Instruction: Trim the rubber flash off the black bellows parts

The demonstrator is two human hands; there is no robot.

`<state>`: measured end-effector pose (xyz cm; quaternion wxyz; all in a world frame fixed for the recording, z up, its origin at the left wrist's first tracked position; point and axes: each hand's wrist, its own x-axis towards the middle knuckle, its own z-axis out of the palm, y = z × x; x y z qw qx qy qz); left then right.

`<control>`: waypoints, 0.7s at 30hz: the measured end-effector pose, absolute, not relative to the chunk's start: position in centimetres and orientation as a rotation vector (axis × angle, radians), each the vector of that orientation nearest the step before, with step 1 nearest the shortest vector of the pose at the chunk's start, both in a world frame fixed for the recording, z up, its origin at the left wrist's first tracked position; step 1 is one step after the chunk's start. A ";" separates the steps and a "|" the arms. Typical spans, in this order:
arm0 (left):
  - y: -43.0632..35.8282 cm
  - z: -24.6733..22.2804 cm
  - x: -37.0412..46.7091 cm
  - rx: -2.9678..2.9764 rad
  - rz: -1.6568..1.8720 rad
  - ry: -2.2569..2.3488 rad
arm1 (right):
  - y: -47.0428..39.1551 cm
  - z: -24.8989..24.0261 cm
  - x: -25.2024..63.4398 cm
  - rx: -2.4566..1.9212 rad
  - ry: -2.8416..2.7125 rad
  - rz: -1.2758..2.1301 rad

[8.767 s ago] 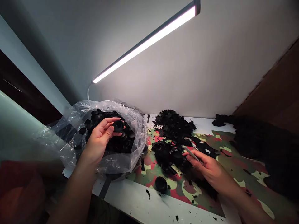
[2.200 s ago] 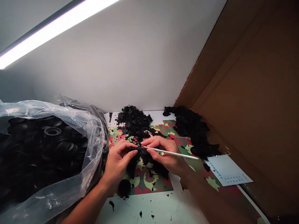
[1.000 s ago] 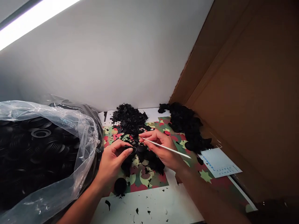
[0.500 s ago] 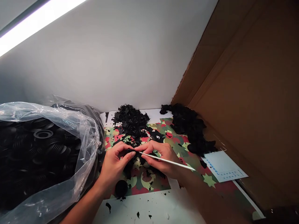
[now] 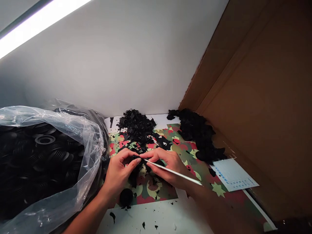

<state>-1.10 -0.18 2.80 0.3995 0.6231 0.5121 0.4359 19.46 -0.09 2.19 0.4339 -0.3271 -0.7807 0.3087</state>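
Between thumb and fingers, my left hand [image 5: 123, 165] pinches a small black part [image 5: 136, 157], mostly covered by the fingertips. My right hand [image 5: 168, 164] is closed around a thin white stick-like tool [image 5: 176, 174], whose tip points at that black part; its exact kind does not show. The fingertips of both hands nearly meet over the patterned sheet [image 5: 168, 192]. Just below my left hand lies a round black piece [image 5: 126, 197] on the sheet's near edge.
A clear plastic bag [image 5: 94, 156] full of black ribbed round parts [image 5: 46, 156] stands at left. Black scraps [image 5: 136, 125] are heaped behind my hands, with a dark pile [image 5: 201, 133] to the right. A white card [image 5: 235, 174] lies by the cardboard wall [image 5: 263, 113].
The white tool's rear end has dipped slightly, and my right hand has turned a little with it. My left hand keeps its place, still pinching the black part.
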 end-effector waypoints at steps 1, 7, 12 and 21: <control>-0.2 2.8 -1.1 1.568 1.105 1.297 | -0.1 2.1 19.4 -0.810 -1.952 0.753; -0.5 2.9 -0.9 1.461 1.080 1.292 | 0.8 0.7 18.5 -0.755 -2.026 0.336; -0.8 3.9 -0.7 1.390 1.059 1.266 | 1.3 0.9 18.7 -0.976 -1.908 0.485; -0.5 3.0 -0.9 1.489 1.023 1.271 | -0.2 2.7 18.9 -0.859 -1.851 0.966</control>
